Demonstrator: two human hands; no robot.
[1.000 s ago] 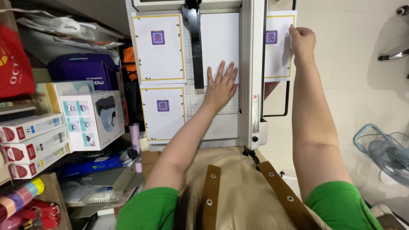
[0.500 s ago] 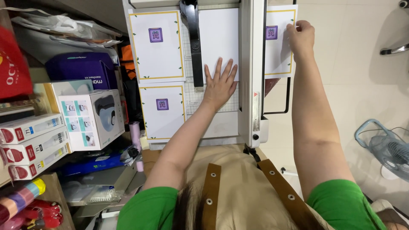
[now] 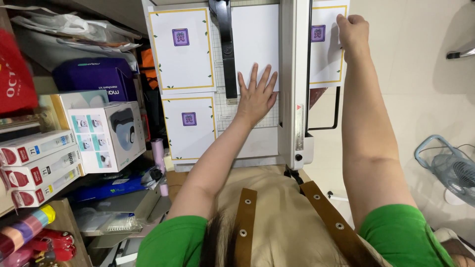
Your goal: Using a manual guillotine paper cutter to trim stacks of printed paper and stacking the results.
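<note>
Nearest me: apron chest w/ brown straps, green sleeves either side. Next out, my left hand lies flat, fingers spread, pressing the white sheet onto the paper cutter bed, just beside the black clamp bar. Farthest, my right hand is curled, pinching the sheet's overhanging printed end past the cutter's blade rail. Two printed cards lie at the bed's left.

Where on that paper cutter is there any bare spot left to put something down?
Bare grid shows below the left hand, between the black bar and the cutter's rail. The cards fill the left side; the boxes crowd the shelves beyond.
</note>
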